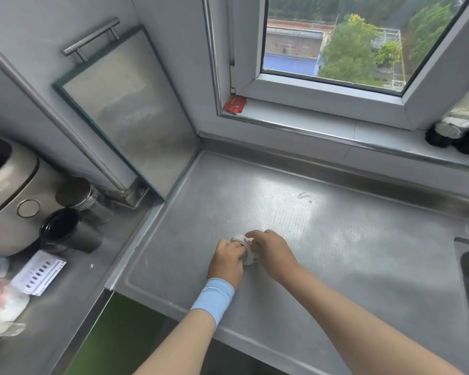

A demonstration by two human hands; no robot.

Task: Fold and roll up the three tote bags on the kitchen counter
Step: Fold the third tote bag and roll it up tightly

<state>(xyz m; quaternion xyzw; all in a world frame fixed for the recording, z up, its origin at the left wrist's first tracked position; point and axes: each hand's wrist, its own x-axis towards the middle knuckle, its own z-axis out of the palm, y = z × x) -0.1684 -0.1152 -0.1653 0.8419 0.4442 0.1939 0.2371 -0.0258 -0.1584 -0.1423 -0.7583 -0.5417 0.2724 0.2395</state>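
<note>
A: While both my hands are bunched over it, head view, what step do you log?

B: Rolling. You've got one tote bag [246, 249] down to a small pale bundle on the worktop [336, 239], between your hands, near the front middle of the steel. Grip state?

A: Left hand [226, 262], fingers curled and pressed on the bundle's left end, pinching the cloth. Right hand [272, 251], fingers curled over the top and right side, closed on the same bundle. Most of the bag is hidden under my knuckles, so I can't tell how tight the roll is or whether a strap is tucked.

B: Blue wristband [214, 297] on the left wrist, noted. Other two totes?

A: Can't place them. There's a pale crumpled heap [0, 301] at the far left edge, blurred; could be bags, could be plastic. Not calling it.

B: Progress?

A: My guess is late in this bag's roll, the bundle being that compact. Overall count unknown.

B: Next move?

A: Probably finish the last turn, keep pressure with the left so it doesn't spring open, secure the end with the right, set it aside. Soft cloth, so it'll unroll if I ease off early.

B: Only one view. Done.
</note>
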